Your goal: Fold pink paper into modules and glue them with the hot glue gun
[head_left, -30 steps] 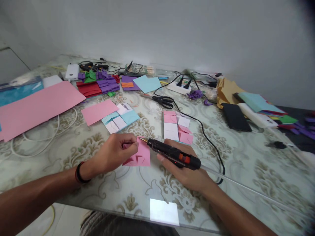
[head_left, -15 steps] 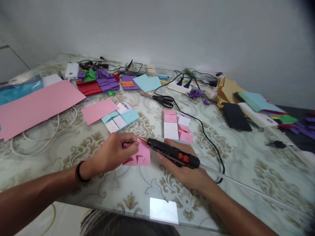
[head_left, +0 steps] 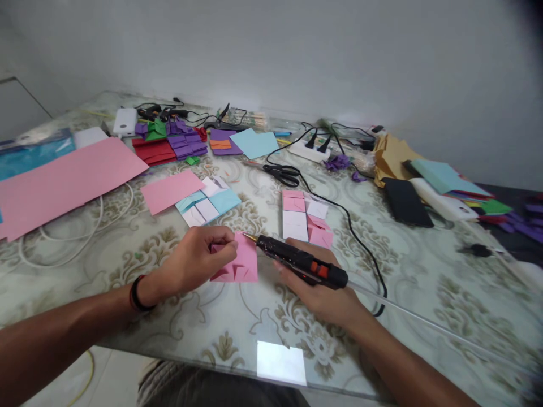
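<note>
My right hand (head_left: 318,291) is wrapped round a black hot glue gun (head_left: 303,260) with an orange-red switch and a long clear glue stick out of its back. Its brass nozzle points left, at the top edge of a pink folded paper piece (head_left: 246,263). My left hand (head_left: 207,254) is closed over the left part of that pink paper, thumb and forefinger pinched; the paper's left side is hidden under it. Just beyond lie a blue-and-white folded paper square (head_left: 207,203) and a pink-and-white folded paper square (head_left: 296,225).
Scissors (head_left: 282,174) lie behind the hands, near a white power strip (head_left: 309,150). The gun's black cord (head_left: 350,223) curls along the right. Large pink sheets (head_left: 72,181) cover the left, and a black phone (head_left: 407,202) lies right. Coloured folded papers (head_left: 184,145) are at the back.
The glue gun's nozzle has shifted slightly right and up along the pink paper's top edge. My left hand and the paper have moved up and left a little.
</note>
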### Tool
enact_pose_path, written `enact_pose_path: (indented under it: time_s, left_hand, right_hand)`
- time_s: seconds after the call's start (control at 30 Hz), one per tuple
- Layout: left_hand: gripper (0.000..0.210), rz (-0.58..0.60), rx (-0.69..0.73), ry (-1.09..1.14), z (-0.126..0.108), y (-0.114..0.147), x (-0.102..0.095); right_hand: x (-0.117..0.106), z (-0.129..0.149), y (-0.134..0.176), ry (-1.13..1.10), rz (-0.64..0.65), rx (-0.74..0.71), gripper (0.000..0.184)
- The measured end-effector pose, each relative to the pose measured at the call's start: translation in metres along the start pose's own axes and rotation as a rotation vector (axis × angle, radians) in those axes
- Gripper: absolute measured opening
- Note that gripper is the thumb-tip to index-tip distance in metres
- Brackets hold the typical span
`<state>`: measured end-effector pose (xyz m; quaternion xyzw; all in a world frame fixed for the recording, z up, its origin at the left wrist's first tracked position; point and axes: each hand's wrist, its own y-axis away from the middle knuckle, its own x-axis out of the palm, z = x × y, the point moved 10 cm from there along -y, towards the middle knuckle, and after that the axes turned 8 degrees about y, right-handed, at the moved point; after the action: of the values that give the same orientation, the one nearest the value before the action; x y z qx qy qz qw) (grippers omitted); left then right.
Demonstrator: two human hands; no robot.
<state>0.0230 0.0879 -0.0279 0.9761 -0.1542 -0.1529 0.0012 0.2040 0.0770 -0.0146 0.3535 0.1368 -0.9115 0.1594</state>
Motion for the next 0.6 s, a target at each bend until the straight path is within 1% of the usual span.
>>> enact_pose_path:
  time_s: [0.17, 0.27, 0.6]
  left_hand:
    - [0.022, -0.003, -0.012, 0.031, 0.0032, -0.0005, -0.0017]
    - [0.022, -0.012, 0.002, 0.038, 0.0006, -0.0010, -0.0034]
    - [0.027, -0.055, 0.015, 0.025, -0.0057, -0.0021, -0.0094]
  right_hand:
    - [-0.0004, -0.0011, 0.0003, 0.006, 0.002, 0.014, 0.032]
    - [-0.0015, -0.0020, 0.0007, -0.008, 0.000, 0.034, 0.034]
    - [-0.0003, -0.0047, 0.0005, -0.020, -0.015, 0.026, 0.031]
